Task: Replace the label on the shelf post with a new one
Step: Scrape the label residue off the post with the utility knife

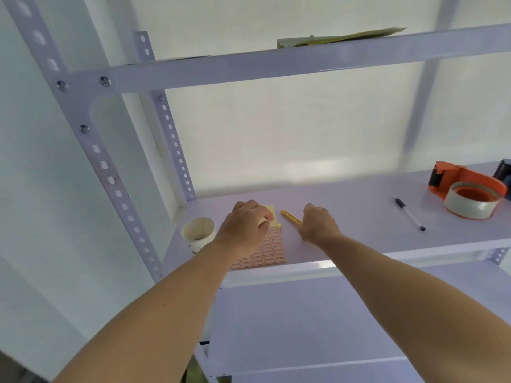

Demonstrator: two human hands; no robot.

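Post (110, 172) is standing at the left of the shelf (345, 217), looking bare apart from some smudges, so I'm guessing the old label is off and the new one isn't on yet. Label sheet (269, 251) is lying near the front edge with a yellow pad (272, 214) behind it. Left hand (244, 225) is resting curled on both, maybe peeling one, can't tell. Right hand (318, 225) is curled beside the yellow cutter (290, 216), grip unclear. Tape dispenser (467, 193), cup (198, 234) and pen (409, 213) are sitting around, nothing's blocking the post.
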